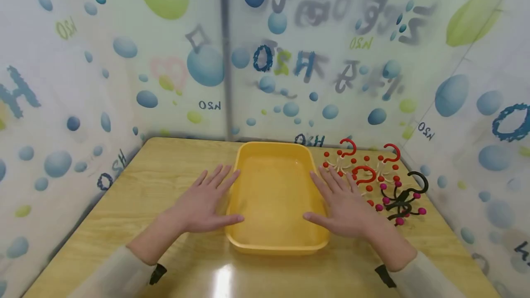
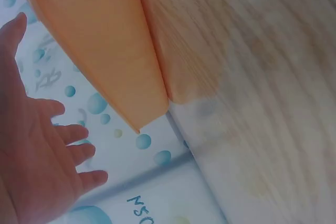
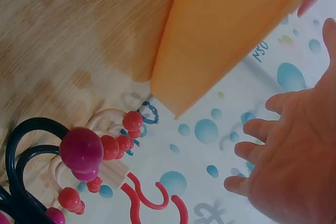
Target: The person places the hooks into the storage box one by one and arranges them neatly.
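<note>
A yellow rectangular tray [image 1: 277, 245] with a raised rim sits on the wooden table. My left hand [image 1: 204, 203] is spread beside and partly over its left rim, thumb pointing inward. Over the right rim, my right hand [image 1: 345, 203] is spread the same way. Both wrist views show straight fingers apart from the tray wall [image 2: 105, 40], above its rim, holding nothing. To the right of the right hand lie several hooked, many-armed objects: pale ones with red hooks [image 1: 391, 151] and red ball tips, and black ones [image 1: 400, 199] with magenta ball tips. My right hand partly hides one red-hooked object.
The wooden table [image 1: 165, 169] reaches back to a patterned curtain [image 1: 174, 118] with blue and green drops. Similar patterned walls rise at the left [image 1: 54, 128] and right [image 1: 488, 151]. In the right wrist view, a black loop [image 3: 31, 124] overlaps the red-tipped objects.
</note>
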`<move>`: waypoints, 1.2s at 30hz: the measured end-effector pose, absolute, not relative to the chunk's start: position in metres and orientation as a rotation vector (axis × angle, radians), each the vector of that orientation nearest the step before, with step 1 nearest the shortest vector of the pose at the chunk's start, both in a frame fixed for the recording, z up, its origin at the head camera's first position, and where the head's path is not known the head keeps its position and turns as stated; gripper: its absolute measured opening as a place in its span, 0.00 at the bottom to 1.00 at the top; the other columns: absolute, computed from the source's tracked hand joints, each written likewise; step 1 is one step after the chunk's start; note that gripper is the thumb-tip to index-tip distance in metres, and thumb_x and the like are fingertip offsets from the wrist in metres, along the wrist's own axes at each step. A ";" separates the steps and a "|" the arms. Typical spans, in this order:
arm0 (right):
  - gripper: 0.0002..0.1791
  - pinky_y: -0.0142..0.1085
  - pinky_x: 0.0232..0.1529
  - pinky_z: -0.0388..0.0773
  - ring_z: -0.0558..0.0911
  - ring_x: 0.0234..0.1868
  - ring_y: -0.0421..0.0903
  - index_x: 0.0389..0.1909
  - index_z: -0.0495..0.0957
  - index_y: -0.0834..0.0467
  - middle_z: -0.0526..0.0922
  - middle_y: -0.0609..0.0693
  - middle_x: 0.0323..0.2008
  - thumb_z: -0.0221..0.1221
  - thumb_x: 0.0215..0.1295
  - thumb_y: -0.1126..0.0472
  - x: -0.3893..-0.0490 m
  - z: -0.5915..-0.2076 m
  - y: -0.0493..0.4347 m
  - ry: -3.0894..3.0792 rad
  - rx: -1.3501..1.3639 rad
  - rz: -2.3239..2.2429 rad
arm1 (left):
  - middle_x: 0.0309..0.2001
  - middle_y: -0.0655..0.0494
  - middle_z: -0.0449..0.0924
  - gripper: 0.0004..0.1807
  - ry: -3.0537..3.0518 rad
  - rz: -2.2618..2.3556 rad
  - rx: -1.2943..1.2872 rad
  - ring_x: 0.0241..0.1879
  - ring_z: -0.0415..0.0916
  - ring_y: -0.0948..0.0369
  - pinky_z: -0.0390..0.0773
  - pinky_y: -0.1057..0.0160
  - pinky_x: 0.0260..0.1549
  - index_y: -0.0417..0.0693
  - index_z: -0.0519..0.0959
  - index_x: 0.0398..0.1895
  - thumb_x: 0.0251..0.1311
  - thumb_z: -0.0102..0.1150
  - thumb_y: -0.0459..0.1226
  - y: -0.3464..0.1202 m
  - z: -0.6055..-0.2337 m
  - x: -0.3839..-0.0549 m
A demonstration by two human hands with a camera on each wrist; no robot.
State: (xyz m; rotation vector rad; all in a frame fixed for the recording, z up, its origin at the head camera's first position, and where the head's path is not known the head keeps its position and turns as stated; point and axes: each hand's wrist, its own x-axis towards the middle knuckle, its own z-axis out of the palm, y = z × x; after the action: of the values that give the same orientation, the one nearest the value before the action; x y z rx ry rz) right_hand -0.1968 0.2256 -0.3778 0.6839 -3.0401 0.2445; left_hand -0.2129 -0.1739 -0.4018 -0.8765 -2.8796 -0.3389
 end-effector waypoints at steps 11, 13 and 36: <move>0.57 0.78 0.80 0.42 0.48 0.90 0.66 0.92 0.45 0.47 0.50 0.57 0.90 0.54 0.74 0.21 -0.180 -0.358 0.245 -2.983 0.665 0.281 | 0.84 0.38 0.64 0.56 -3.042 -0.768 -0.894 0.79 0.68 0.34 0.71 0.30 0.73 0.56 0.53 0.91 0.70 0.61 0.71 -0.197 -0.405 -0.201; 0.57 0.78 0.81 0.43 0.50 0.89 0.66 0.91 0.46 0.47 0.51 0.57 0.90 0.55 0.75 0.23 -0.176 -0.353 0.250 -2.964 0.665 0.286 | 0.85 0.40 0.63 0.56 -3.054 -0.810 -0.911 0.81 0.65 0.36 0.69 0.31 0.75 0.55 0.53 0.91 0.70 0.61 0.70 -0.199 -0.408 -0.199; 0.22 0.33 0.36 0.83 0.80 0.43 0.28 0.68 0.82 0.55 0.87 0.57 0.58 0.60 0.85 0.47 -0.174 -0.343 0.396 -2.951 0.302 0.715 | 0.78 0.42 0.75 0.50 -3.164 -1.204 -0.914 0.80 0.68 0.39 0.63 0.28 0.77 0.64 0.45 0.92 0.77 0.61 0.61 -0.203 -0.423 -0.200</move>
State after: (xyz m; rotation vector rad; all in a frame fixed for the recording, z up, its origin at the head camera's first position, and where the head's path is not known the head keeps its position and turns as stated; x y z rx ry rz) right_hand -0.1735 0.3961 -0.3426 0.3016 -2.9511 0.7148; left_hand -0.2000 -0.2027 -0.4235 -0.9139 -3.1636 -1.2035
